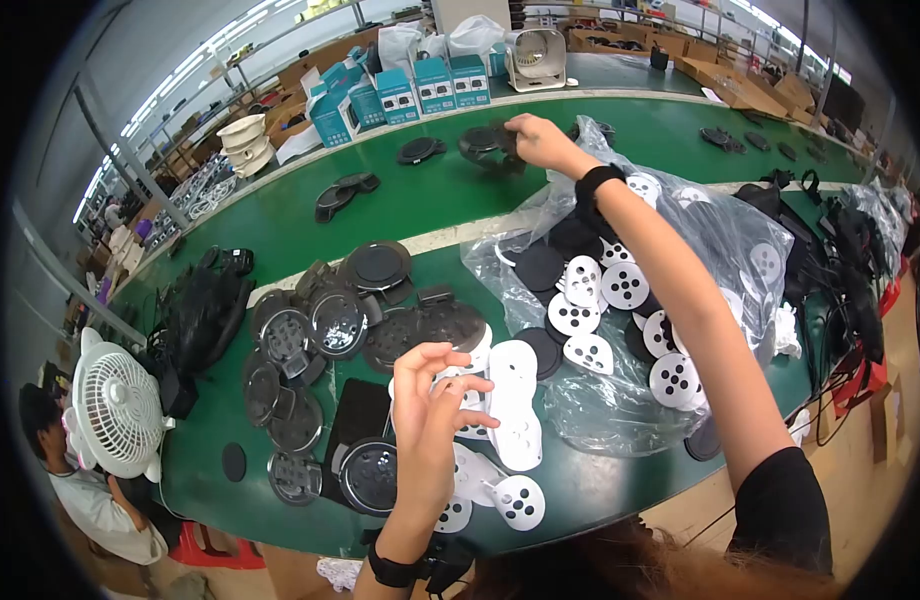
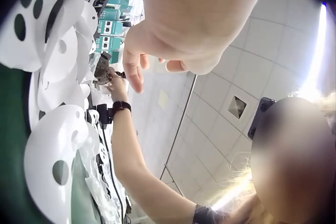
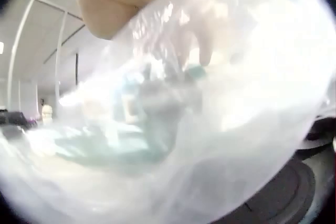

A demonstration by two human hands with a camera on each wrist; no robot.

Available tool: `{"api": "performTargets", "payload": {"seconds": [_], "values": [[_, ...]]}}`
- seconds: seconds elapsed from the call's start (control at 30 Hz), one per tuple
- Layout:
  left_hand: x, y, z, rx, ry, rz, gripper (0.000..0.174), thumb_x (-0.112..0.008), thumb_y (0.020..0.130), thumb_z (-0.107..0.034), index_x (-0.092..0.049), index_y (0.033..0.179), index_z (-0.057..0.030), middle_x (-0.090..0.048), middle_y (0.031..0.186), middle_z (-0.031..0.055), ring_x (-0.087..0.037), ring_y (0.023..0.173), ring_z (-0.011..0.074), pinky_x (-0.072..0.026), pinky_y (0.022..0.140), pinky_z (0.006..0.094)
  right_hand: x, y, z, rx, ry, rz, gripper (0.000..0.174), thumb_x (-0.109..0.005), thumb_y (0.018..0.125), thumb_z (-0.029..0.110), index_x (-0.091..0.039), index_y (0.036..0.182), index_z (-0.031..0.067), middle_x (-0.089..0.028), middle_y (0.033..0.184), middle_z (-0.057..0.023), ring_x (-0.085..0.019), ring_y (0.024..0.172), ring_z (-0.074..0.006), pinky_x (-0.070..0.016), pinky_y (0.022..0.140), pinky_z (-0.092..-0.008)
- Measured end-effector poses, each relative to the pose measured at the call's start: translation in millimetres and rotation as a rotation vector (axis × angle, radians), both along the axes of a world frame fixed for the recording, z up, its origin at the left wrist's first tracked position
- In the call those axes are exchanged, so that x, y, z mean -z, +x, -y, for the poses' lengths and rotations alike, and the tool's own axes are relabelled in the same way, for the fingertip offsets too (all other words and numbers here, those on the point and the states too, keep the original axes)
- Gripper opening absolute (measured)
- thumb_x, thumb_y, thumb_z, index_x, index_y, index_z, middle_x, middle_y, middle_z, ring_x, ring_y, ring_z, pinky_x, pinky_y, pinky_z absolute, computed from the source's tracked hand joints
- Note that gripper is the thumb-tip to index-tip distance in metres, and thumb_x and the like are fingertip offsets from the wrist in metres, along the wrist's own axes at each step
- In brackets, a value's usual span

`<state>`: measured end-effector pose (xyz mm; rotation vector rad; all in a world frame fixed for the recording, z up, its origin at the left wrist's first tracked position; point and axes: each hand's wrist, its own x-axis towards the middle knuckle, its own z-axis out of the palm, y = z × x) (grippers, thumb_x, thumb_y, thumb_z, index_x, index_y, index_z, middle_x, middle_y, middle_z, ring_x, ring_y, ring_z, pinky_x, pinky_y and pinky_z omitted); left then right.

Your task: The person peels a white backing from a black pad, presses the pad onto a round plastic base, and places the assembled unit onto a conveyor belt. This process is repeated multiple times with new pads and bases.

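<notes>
A person's right hand [image 1: 542, 141] pinches a dark part [image 1: 488, 146] beyond the plastic bag [image 1: 605, 428]. The left hand [image 1: 428, 430], fingers apart and bent, is beside white covers [image 1: 516, 405] left of the bag.

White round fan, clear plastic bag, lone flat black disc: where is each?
White round fan [image 1: 118, 405], head view: grille.
Clear plastic bag [image 1: 610, 427], head view: lower part.
Lone flat black disc [image 1: 235, 462], head view: middle.

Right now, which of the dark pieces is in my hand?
The dark piece pinched in your right hand, over the far green strip. Its nearest neighbour to the left and the other dark pieces lie with no hand holding them.
</notes>
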<state>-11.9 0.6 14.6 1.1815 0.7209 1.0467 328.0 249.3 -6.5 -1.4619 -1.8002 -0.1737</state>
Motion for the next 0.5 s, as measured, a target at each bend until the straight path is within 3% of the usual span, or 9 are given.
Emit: {"api": "performTargets", "payload": {"seconds": [0.03, 0.1, 0.13, 0.27, 0.33, 0.37, 0.43, 0.47, 0.5], "values": [[0, 0, 0, 0.009, 0.005, -0.009, 0.035, -0.044, 0.087, -0.011, -0.036, 0.12, -0.0023, -0.048, 0.108, 0.0127, -0.058, 0.09, 0.0224, -0.053, 0.062, 0.0325, -8, 0, 10, 0.0, -0.004, 0.005, 0.036, -0.049, 0.074, 0.008, -0.06, 0.105, -0.0062, -0.062, 0.1, -0.0229, -0.058, 0.097, -0.0366, -0.0446, 0.088, -0.0362], [1, 1, 1, 0.025, 0.01, -0.018, 0.034, -0.044, 0.087, -0.011, -0.037, 0.119, -0.0024, -0.048, 0.109, 0.0127, -0.058, 0.09, 0.0221, -0.053, 0.062, 0.0322, -23, -1, 30, -0.084, -0.192, -0.239, 0.038, -0.05, 0.075, 0.009, -0.059, 0.11, -0.0059, -0.061, 0.103, -0.0236, -0.059, 0.098, -0.032, -0.0446, 0.087, -0.0341], [3, 1, 0, 0.027, 0.019, -0.022, 0.033, -0.044, 0.087, -0.01, -0.037, 0.119, -0.0024, -0.048, 0.108, 0.0127, -0.058, 0.09, 0.0217, -0.0529, 0.062, 0.0318, -32, -6, 43, -0.094, -0.233, -0.287, 0.038, -0.056, 0.078, 0.012, -0.058, 0.111, -0.0061, -0.062, 0.103, -0.0213, -0.06, 0.096, -0.0278, -0.0445, 0.086, -0.0317], [6, 1, -3, 0.046, 0.017, -0.018, 0.033, -0.044, 0.087, -0.01, -0.038, 0.119, -0.0022, -0.048, 0.108, 0.0122, -0.058, 0.088, 0.0204, -0.0528, 0.061, 0.0311, -60, -35, 92, -0.148, -0.215, -0.337, 0.04, -0.06, 0.079, 0.015, -0.057, 0.114, -0.0055, -0.063, 0.105, -0.0173, -0.059, 0.097, -0.0241, -0.0448, 0.085, -0.032], [9, -2, -6, 0.069, -0.018, 0.012, 0.036, -0.045, 0.088, -0.009, -0.037, 0.123, -0.0022, -0.048, 0.109, 0.0122, -0.058, 0.088, 0.02, -0.0532, 0.06, 0.0301, -70, -55, 122, -0.345, -0.211, -0.442, 0.041, -0.061, 0.083, 0.017, -0.056, 0.119, -0.0021, -0.064, 0.103, -0.0112, -0.059, 0.09, -0.0151, -0.0451, 0.082, -0.0274], [10, -1, -6, 0.065, -0.02, 0.011, 0.036, -0.045, 0.088, -0.009, -0.037, 0.123, -0.0022, -0.048, 0.109, 0.0122, -0.058, 0.088, 0.02, -0.0532, 0.06, 0.0301, -76, -67, 138, -0.349, -0.214, -0.443, 0.041, -0.061, 0.083, 0.017, -0.056, 0.119, -0.0021, -0.064, 0.103, -0.0112, -0.059, 0.09, -0.0151, -0.0451, 0.082, -0.0274], [13, 4, -5, -0.044, 0.065, 0.009, 0.043, -0.047, 0.089, -0.006, -0.032, 0.129, -0.0029, -0.045, 0.116, 0.0131, -0.058, 0.089, 0.0195, -0.0538, 0.061, 0.0287, -85, -87, 171, -0.414, -0.391, -0.69, 0.038, -0.062, 0.084, 0.014, -0.057, 0.118, -0.0004, -0.064, 0.102, -0.0092, -0.059, 0.09, -0.0125, -0.0452, 0.082, -0.0246], [18, 6, -5, -0.123, 0.219, -0.032, 0.054, -0.052, 0.086, -0.001, -0.027, 0.134, -0.004, -0.038, 0.125, 0.0142, -0.057, 0.093, 0.0193, -0.0539, 0.061, 0.0267, -82, -94, 181, -0.452, -0.451, -0.803, 0.036, -0.063, 0.084, 0.014, -0.058, 0.116, 0.0, -0.064, 0.101, -0.009, -0.06, 0.089, -0.0112, -0.0459, 0.081, -0.0231], [14, 7, -4, -0.173, 0.349, -0.084, 0.065, -0.06, 0.078, 0.002, -0.027, 0.134, -0.0043, -0.03, 0.132, 0.0161, -0.052, 0.104, 0.0235, -0.0526, 0.068, 0.0293, -79, -100, 192, -0.486, -0.512, -0.918, 0.034, -0.063, 0.084, 0.013, -0.06, 0.115, 0.0004, -0.064, 0.101, -0.0089, -0.06, 0.088, -0.01, -0.0466, 0.081, -0.0216]]}}
